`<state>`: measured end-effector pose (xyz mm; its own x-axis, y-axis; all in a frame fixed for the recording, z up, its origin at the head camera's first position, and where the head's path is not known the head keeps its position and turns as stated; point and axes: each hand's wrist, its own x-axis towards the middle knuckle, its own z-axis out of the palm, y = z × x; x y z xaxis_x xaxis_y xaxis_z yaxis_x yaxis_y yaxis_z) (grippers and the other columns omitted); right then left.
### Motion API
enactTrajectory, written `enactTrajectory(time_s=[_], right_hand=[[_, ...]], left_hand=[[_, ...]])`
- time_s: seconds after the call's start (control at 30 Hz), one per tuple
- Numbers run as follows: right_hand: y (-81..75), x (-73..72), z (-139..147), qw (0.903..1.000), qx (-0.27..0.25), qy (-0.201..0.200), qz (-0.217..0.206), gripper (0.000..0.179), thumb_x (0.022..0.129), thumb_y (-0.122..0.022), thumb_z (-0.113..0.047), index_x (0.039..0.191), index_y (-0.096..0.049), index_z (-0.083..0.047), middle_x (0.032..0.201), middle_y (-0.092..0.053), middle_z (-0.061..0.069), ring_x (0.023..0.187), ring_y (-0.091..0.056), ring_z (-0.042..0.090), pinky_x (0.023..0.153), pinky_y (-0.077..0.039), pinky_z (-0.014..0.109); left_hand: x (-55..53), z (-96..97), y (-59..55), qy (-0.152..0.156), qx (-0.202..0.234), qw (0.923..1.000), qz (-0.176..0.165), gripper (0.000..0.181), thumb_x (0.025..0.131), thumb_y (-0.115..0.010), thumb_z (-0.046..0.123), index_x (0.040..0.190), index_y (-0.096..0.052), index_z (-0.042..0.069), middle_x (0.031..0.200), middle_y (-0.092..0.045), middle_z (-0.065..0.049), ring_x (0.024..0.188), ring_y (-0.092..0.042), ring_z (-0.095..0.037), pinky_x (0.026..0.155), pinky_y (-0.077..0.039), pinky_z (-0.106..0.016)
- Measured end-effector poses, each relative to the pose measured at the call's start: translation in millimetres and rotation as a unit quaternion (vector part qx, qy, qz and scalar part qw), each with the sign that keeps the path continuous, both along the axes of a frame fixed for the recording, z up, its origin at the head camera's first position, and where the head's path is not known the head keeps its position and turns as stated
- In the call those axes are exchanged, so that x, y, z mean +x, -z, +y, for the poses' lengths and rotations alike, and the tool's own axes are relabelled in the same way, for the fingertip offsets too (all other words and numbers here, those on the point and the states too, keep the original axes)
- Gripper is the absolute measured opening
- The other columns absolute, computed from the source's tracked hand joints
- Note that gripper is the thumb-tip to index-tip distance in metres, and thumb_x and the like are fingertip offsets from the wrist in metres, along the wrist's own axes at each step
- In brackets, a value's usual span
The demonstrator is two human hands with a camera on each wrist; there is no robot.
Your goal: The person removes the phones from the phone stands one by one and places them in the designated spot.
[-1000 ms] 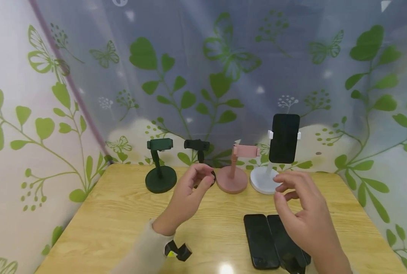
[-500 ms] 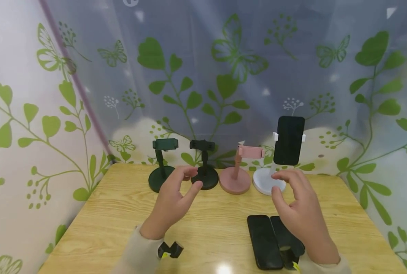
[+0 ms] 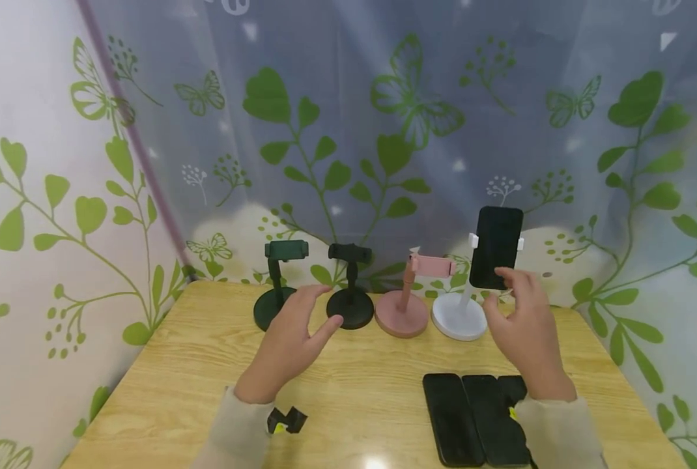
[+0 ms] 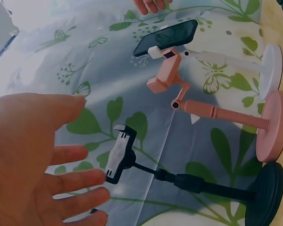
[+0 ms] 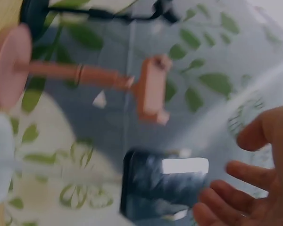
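A black phone (image 3: pixel 495 244) stands upright in the white phone stand (image 3: pixel 458 318), clasped by its side clips. My right hand (image 3: pixel 530 332) is at the phone's lower right corner, its fingertips overlapping the screen in the head view. In the right wrist view its fingers are loosely bent beside the phone (image 5: pixel 162 188), holding nothing. My left hand (image 3: pixel 286 345) hovers over the table with thumb and fingers spread, nothing in it. It is nearest the dark green phone stand (image 3: pixel 286 250) and the black phone stand (image 3: pixel 351 312), partly covering the green base.
A pink phone stand (image 3: pixel 402 316) stands between the black and white ones, its clamp holding nothing. Several black phones (image 3: pixel 453 417) lie side by side at the front right of the wooden table (image 3: pixel 360 378), one partly hidden by my right sleeve (image 3: pixel 559 433). A patterned curtain (image 3: pixel 337 130) hangs behind.
My right hand has risen forward from above the lying phones to the mounted phone. My left hand has drawn left from the black stand, and its fingers have spread.
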<state>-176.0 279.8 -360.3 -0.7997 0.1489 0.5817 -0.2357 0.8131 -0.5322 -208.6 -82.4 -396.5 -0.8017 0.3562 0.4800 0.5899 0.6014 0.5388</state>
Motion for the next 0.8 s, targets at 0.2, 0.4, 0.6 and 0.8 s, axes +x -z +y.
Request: enactTrajectory(time_s=[0.2, 0.4, 0.6, 0.8], right_hand=[[-10.6, -47.2, 44.4, 0.9962, -0.082, 0.016, -0.024, 0.062, 0.102, -0.053, -0.02, 0.156, -0.031, 0.0, 0.144, -0.042, 0.028, 0.127, -0.046, 0.045, 0.106, -0.04, 0.061], [-13.5, -81.2, 85.3, 0.9833, -0.148, -0.046, -0.095, 0.064, 0.109, -0.037, -0.029, 0.161, -0.014, 0.0, 0.152, -0.035, 0.028, 0.129, -0.046, 0.04, 0.107, -0.044, 0.047], [-11.5, -94.9, 101.3, 0.8992, -0.35, -0.233, -0.119, 0.043, 0.114, -0.032, -0.026, 0.151, -0.035, -0.004, 0.126, -0.046, 0.001, 0.104, -0.055, 0.013, 0.085, -0.052, 0.018], [-5.4, -99.0, 97.8, 0.7935, -0.479, -0.351, -0.133, 0.029, 0.115, -0.032, -0.025, 0.117, -0.056, -0.011, 0.102, -0.06, -0.001, 0.091, -0.058, 0.015, 0.08, -0.049, 0.029]], left_hand=[[0.6, -3.5, 1.6, 0.0, -0.028, 0.9991, -0.031, 0.064, 0.105, -0.052, 0.057, 0.153, -0.046, 0.015, 0.151, -0.051, -0.005, 0.141, -0.048, -0.027, 0.112, -0.043, -0.051], [0.7, -6.7, 1.5, -0.001, -0.041, 0.9981, -0.046, 0.065, 0.105, -0.052, 0.056, 0.154, -0.046, 0.013, 0.151, -0.051, -0.006, 0.141, -0.048, -0.027, 0.112, -0.043, -0.051], [-0.1, -8.4, 2.0, 0.005, -0.053, 0.9968, -0.06, 0.063, 0.105, -0.055, 0.053, 0.154, -0.046, 0.014, 0.151, -0.051, -0.006, 0.139, -0.049, -0.027, 0.111, -0.043, -0.051], [1.4, -7.1, -0.3, 0.02, -0.046, 0.997, -0.059, 0.061, 0.106, -0.051, 0.053, 0.153, -0.047, 0.014, 0.148, -0.053, -0.006, 0.137, -0.051, -0.026, 0.109, -0.045, -0.05]])
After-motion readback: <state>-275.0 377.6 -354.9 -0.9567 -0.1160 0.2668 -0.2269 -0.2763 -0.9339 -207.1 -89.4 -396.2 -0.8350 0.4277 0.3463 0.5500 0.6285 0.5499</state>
